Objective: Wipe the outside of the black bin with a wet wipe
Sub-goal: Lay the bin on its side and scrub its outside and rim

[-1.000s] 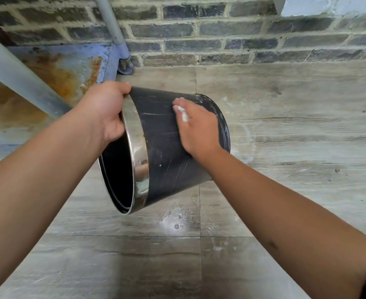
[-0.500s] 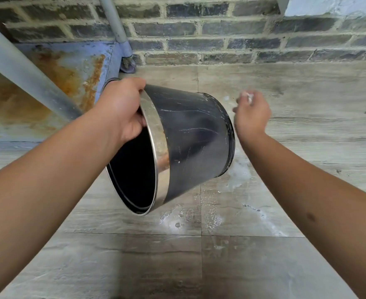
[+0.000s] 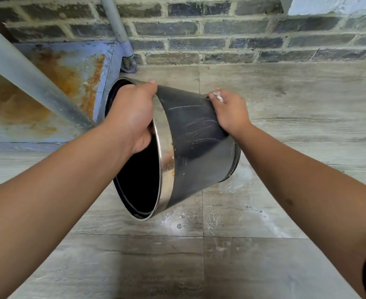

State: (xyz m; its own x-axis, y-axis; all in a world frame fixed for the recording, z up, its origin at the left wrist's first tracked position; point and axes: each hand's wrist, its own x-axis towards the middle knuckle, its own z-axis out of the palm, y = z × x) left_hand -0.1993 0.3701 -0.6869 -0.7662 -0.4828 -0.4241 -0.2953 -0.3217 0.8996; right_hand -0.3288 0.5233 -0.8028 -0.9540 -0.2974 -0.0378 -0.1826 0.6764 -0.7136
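Black bin, chrome rim band: held on its side above the tiled floor. Left hand clamped on the rim. Right hand closed on a wet wipe, pressed against bin's upper wall. Brick wall behind.

Setting: looks like an outdoor or utility corner of a building, not a furnished room. Back wall is bare dark brick with pale mortar. Floor is grey wood-grain tile, stained and wet-marked. A grey pipe runs down the wall. Left: rusted blue metal panel.
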